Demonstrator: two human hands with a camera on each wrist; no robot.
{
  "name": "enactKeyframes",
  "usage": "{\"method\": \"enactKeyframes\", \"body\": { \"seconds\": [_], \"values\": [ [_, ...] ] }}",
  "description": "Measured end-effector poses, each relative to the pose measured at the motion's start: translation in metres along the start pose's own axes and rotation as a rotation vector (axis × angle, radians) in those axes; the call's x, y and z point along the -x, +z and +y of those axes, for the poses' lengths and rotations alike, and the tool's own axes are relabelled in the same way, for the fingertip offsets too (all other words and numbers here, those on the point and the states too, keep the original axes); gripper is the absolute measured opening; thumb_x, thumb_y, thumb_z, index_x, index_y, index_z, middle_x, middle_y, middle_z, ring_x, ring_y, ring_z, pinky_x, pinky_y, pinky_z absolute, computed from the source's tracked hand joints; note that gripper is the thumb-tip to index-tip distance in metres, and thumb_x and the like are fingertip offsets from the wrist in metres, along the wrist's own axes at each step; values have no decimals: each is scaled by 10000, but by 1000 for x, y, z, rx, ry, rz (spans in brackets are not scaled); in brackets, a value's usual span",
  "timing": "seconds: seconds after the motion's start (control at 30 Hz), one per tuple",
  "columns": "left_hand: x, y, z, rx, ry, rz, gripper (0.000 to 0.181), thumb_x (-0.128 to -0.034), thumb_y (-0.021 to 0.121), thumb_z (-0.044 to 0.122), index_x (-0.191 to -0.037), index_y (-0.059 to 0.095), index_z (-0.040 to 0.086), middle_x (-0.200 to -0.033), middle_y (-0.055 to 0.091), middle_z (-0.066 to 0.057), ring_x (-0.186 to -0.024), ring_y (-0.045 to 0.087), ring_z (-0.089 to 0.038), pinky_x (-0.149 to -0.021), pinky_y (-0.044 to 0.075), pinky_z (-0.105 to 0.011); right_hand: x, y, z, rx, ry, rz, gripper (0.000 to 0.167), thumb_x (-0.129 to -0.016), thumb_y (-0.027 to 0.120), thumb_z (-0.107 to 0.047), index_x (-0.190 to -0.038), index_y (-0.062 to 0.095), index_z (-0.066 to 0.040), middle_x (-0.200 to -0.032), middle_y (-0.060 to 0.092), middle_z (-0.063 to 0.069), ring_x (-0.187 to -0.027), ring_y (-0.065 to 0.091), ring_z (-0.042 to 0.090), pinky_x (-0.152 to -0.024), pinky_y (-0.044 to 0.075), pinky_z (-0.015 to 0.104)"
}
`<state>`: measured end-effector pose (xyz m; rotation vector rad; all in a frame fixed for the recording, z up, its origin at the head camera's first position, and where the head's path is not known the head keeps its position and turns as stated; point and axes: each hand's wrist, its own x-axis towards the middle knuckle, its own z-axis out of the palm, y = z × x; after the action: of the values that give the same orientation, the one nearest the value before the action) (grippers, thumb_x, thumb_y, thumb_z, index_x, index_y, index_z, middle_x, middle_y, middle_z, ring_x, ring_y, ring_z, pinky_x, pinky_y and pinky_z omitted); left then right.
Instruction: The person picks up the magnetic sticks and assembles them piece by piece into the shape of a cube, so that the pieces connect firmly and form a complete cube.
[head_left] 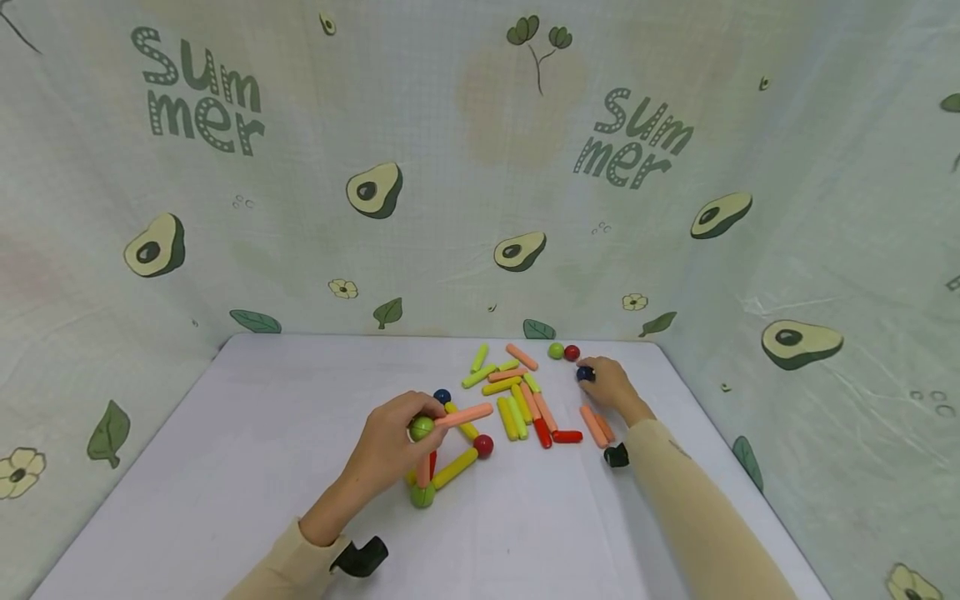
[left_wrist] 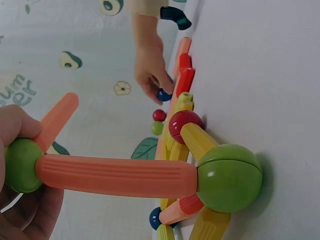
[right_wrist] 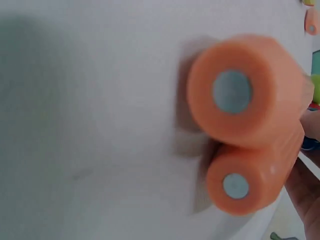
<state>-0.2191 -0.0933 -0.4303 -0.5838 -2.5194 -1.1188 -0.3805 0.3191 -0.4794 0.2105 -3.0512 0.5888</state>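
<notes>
Holding one upper green ball [head_left: 422,428] clamped in its grip: the left hand [head_left: 393,437], over the bench [head_left: 225,467], left of centre. Attached to that ball: one outstretched salmon rod [head_left: 468,414], pointing right, its other end free; one upright salmon rod [left_wrist: 117,176], dropping to a lower green ball [left_wrist: 230,177] on the bench. Joined to the lower ball: one near yellow rod [head_left: 456,468], running right and away to a red ball [head_left: 483,446]. From there, one far yellow rod [head_left: 462,423], running left and away toward a blue ball [head_left: 442,397].

Right hand [head_left: 611,386], at the far right of the bench: grip pinched on one dark blue ball [head_left: 584,374]. Just beyond, side by side: one far red ball [head_left: 572,352], one far green ball [head_left: 556,351]. Nearer than the right hand: two orange rods [head_left: 594,426], lying together, a pale disc in each visible end.

Between the hands: loose rods [head_left: 501,386] in yellow, lime and salmon, lying at mixed angles; two red rods [head_left: 567,437] at the group's near side.

Both arms: beige sleeves [head_left: 697,508], dark wrist pieces [head_left: 362,557]. Behind the bench: pale cloth [head_left: 442,275], printed with avocados, leaves, flowers and the word "Summer".
</notes>
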Motion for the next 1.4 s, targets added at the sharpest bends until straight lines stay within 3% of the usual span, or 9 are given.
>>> {"method": "enactKeyframes", "body": {
  "seconds": [0.13,0.23,0.47,0.7,0.87,1.1,1.4],
  "values": [
    [0,1,0,-8,4,5,224,-884,888,171,-1040,734,215,-952,654,126,-801,550,-93,-677,533,-212,5,-7,-9,-19,-23,5,445,-990,736,-105,-1422,653,-35,-1349,649,269,-1140,642,409,-1024,543,559],
    [0,1,-1,-9,12,11,232,-875,895,166,-1035,734,213,-946,653,125,-800,547,-94,-673,530,-212,11,-10,-21,-54,-92,45,435,-987,755,-138,-1403,670,-43,-1237,682,218,-1004,645,326,-913,589,478],
    [0,3,-1,-6,20,18,238,-871,900,164,-1039,737,205,-953,659,111,-801,546,-94,-675,532,-210,48,-18,-82,-293,-254,62,441,-975,790,-137,-1392,664,-68,-1222,721,100,-1028,691,259,-895,624,410],
    [0,3,-2,-3,15,23,249,-858,910,155,-1036,741,196,-945,661,91,-800,540,-91,-675,523,-212,78,-20,-126,-384,-403,22,420,-971,803,-189,-1372,683,-160,-1165,742,-21,-1028,706,198,-883,620,378],
    [0,3,-2,-5,18,26,248,-856,911,154,-1032,742,195,-944,662,93,-793,538,-95,-666,519,-215,87,-18,-138,-430,-472,-1,403,-960,815,-189,-1347,703,-167,-1180,751,-17,-972,723,160,-869,625,377],
    [0,3,-1,-4,11,33,250,-853,913,145,-1030,743,196,-952,671,90,-797,539,-90,-675,527,-214,92,-16,-147,-486,-536,-23,465,-971,805,-194,-1410,672,-274,-1251,743,-55,-1011,716,142,-879,617,341],
    [0,2,0,-15,-3,28,247,-861,907,157,-1037,740,201,-961,672,102,-814,559,-87,-702,553,-208,94,-14,-155,-525,-541,-31,484,-953,821,-172,-1407,664,-226,-1193,743,-56,-1012,711,144,-878,621,343]
  ]
}}
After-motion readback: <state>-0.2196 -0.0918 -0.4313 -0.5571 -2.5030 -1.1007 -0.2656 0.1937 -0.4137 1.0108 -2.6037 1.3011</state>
